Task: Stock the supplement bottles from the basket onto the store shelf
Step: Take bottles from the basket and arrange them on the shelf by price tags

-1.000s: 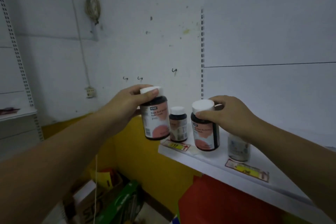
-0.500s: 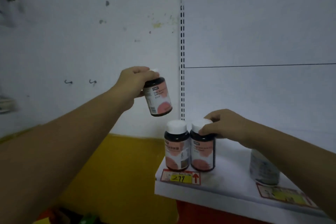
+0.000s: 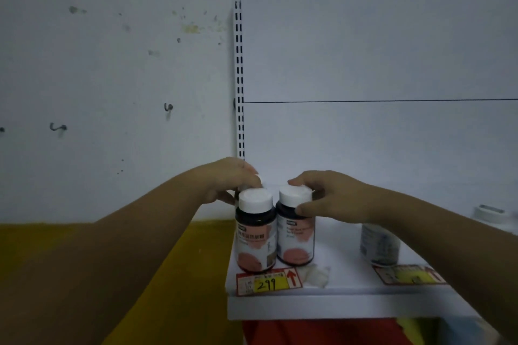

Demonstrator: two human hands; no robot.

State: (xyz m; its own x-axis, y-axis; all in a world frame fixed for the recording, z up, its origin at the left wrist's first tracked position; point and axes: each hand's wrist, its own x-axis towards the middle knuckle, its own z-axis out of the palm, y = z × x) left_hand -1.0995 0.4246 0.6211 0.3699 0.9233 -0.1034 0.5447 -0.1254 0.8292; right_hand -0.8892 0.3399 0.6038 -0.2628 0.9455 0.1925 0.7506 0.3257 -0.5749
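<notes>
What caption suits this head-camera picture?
Stocking: left hand holds a rear bottle behind the front bottle; right hand grips the neighbouring bottle on the shelf.

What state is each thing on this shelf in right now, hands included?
Left front bottle: upright, capped, standing on the shelf.
Right front bottle: upright, capped, gripped by right hand.
Rear bottle: mostly hidden, held by left hand.
Pale bottle: upright, partly hidden.
</notes>
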